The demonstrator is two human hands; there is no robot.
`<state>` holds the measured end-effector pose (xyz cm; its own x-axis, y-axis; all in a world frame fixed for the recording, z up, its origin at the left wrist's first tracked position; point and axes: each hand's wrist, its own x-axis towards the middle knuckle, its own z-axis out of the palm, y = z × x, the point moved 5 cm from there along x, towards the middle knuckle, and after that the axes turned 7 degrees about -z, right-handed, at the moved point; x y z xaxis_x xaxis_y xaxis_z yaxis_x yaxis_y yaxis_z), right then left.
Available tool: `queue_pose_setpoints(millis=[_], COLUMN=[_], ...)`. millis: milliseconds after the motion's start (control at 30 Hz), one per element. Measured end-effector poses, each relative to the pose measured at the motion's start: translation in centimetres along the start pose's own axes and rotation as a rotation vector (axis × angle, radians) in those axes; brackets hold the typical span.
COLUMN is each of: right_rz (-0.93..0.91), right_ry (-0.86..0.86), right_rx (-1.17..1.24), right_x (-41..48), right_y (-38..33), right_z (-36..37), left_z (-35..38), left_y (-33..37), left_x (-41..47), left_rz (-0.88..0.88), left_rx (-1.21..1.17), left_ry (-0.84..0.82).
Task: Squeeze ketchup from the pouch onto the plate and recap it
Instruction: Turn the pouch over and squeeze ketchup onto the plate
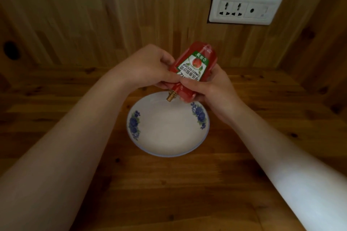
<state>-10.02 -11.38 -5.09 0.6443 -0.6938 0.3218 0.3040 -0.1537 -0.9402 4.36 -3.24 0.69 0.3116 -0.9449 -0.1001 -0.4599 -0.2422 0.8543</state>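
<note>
From the head camera, a person holds a red ketchup pouch (194, 67) upside down between both hands above the far rim of a white plate (169, 137) with blue flower prints, which sits on a wooden table (187, 193). The left hand (148, 67) has its grip closed on the pouch's left edge, thumb across the label; the right hand (210, 88) has its grip closed around the lower right part, nearer the neck. The pouch's long axis runs steeply, tilted so its sealed end points up and away toward the wood-panelled wall (131, 5) and its spout (170, 97) points down and slightly left. The spout sticks out bare just below the fingers, over the plate's far edge, and no cap shows on it or anywhere in view. No ketchup is visible on the plate, so the squeeze appears not yet to have delivered. Both hands sit on the pouch itself, the right one closer to the spout, leaving a pinch from the two sides as the likely next move. A white wall socket (244, 8) is mounted above right.
</note>
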Motion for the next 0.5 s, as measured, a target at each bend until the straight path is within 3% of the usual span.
queue_pose_setpoints(millis=[500], right_rz=[-0.077], right_ry=[-0.075], right_rx=[-0.229], right_x=[0.08], right_y=[0.19], right_z=[0.60], left_z=[-0.17], left_y=[-0.74], left_x=[-0.33], left_rz=[-0.034], left_rx=[0.088], left_ry=[-0.122])
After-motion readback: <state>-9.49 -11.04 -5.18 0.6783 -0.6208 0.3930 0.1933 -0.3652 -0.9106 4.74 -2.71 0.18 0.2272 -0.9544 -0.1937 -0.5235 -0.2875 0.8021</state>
